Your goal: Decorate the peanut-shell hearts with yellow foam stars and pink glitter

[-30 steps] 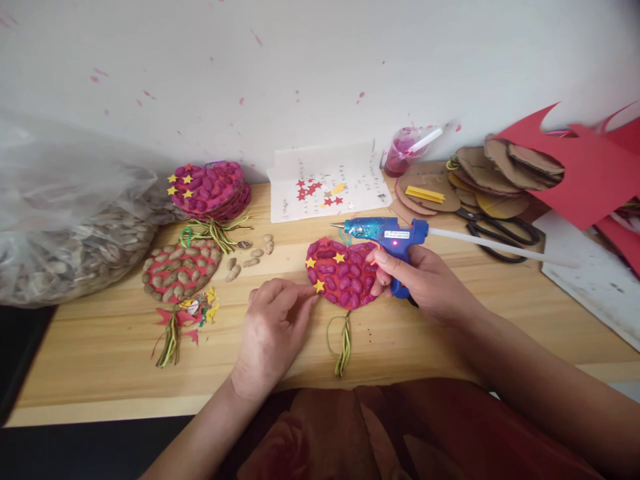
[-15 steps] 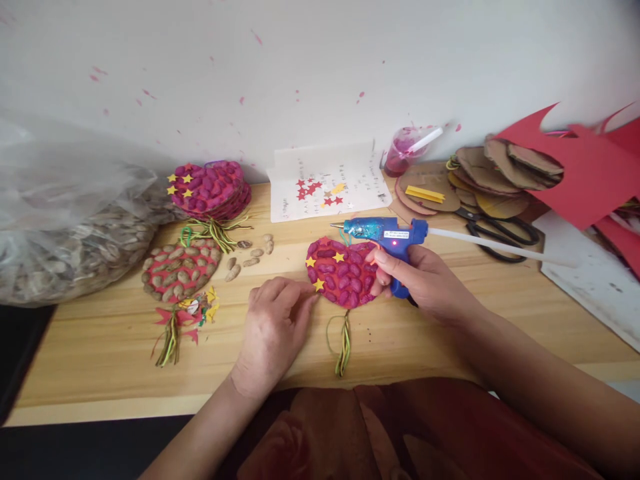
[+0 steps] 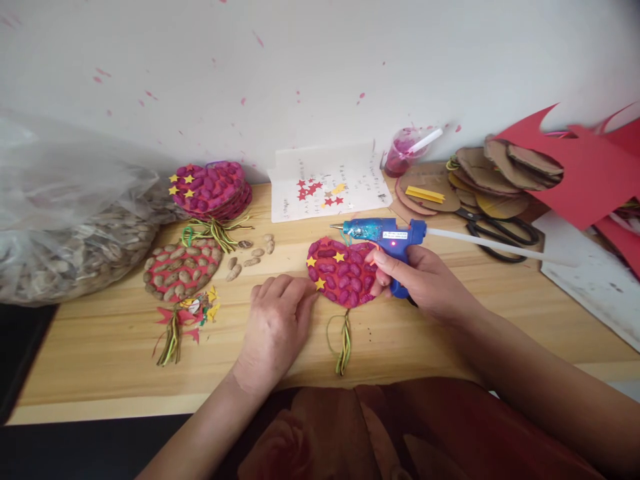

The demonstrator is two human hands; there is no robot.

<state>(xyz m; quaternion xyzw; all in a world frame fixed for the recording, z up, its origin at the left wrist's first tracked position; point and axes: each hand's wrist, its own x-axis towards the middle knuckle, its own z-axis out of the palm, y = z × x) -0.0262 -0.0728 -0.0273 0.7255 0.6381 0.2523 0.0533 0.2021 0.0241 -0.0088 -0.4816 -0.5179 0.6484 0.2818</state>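
- Fingers of the right hand (image 3: 427, 283) wrap around a blue glue gun (image 3: 370, 229), whose nozzle points toward the left edge of the wooden table (image 3: 415, 353).
- Fingers of the left hand (image 3: 275, 320) curl inward beside the purple plaque (image 3: 352, 284); whether they pinch anything, I cannot tell.
- That plaque, bearing peanuts and yellow stars (image 3: 320, 284), lies back from the middle of the near edge, its tassel (image 3: 345, 347) stretching toward it.
- Toward the left edge lies a brown peanut plaque (image 3: 184, 275).
- By the far edge, a white sheet (image 3: 290, 163) carries red stars (image 3: 313, 189).
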